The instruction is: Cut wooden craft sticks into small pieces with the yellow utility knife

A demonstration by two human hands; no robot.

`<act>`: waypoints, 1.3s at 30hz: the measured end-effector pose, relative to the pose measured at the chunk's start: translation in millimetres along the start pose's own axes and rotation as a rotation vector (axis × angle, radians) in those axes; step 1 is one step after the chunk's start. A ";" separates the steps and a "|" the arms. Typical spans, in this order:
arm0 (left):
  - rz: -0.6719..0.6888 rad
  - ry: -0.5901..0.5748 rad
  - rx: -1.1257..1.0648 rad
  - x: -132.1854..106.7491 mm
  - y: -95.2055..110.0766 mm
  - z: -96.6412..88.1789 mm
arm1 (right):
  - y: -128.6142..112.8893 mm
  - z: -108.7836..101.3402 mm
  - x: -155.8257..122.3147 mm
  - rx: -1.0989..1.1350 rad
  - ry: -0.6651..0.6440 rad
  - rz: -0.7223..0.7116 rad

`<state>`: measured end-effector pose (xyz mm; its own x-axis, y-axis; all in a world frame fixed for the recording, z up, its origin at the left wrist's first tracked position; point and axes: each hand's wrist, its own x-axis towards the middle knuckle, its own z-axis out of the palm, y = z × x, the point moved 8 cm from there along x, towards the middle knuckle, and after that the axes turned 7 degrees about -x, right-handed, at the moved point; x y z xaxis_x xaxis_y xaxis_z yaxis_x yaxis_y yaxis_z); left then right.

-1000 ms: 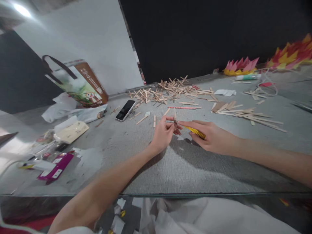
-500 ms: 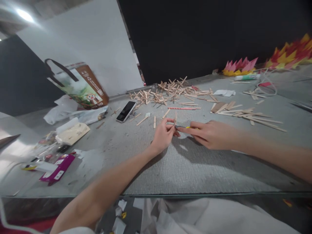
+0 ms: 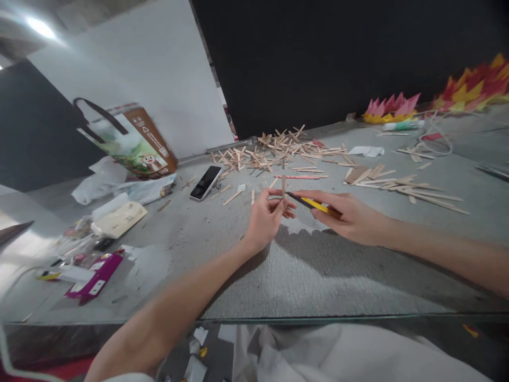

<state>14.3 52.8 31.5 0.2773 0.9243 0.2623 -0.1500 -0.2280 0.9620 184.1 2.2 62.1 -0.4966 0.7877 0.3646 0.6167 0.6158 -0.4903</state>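
My left hand (image 3: 267, 217) pinches a short wooden stick (image 3: 283, 184) and holds it upright just above the grey table (image 3: 302, 265). My right hand (image 3: 350, 216) grips a yellow-handled cutter (image 3: 316, 203), its dark tip pointing left at the base of the stick. Both hands meet near the middle of the table. Loose wooden sticks (image 3: 238, 193) lie just beyond my left hand.
A heap of crossed sticks (image 3: 274, 146) lies at the back; longer flat sticks (image 3: 397, 185) lie to the right. A phone (image 3: 205, 182), a brown bag (image 3: 131, 140), white wrappers and a purple box (image 3: 93, 278) sit left. Pink and red-yellow paper flowers (image 3: 392, 106) stand far right.
Both hands have lifted slightly off the table. The stick now stands upright above my left fingers, and the cutter's yellow handle shows again in my right hand.
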 end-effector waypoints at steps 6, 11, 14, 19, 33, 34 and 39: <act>0.009 0.006 0.023 -1.5 -3.0 -1.3 | 7.2 5.1 -0.7 0.085 -0.037 0.064; 0.055 -0.002 0.121 -4.1 0.3 -1.0 | 12.2 17.0 -3.5 0.388 -0.145 0.229; 0.046 -0.002 0.105 -3.8 0.6 -1.0 | 12.8 21.5 -4.7 0.526 -0.143 0.279; -0.019 0.001 0.023 0.4 -2.7 -2.3 | 10.7 23.6 -3.5 0.513 -0.160 0.223; -0.110 0.018 -0.009 -3.3 -3.6 3.2 | 1.8 9.1 0.1 0.142 -0.050 0.115; -0.108 0.018 -0.011 -3.4 -3.5 3.3 | 0.7 8.3 0.3 0.121 -0.042 0.103; -0.096 0.017 0.015 -1.6 -4.7 1.3 | 3.5 6.9 1.6 0.227 -0.085 0.157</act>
<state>15.8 51.9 26.7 0.2736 0.9472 0.1673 -0.1095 -0.1421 0.9838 181.1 5.5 55.5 -0.4612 0.8629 0.2067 0.5423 0.4585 -0.7041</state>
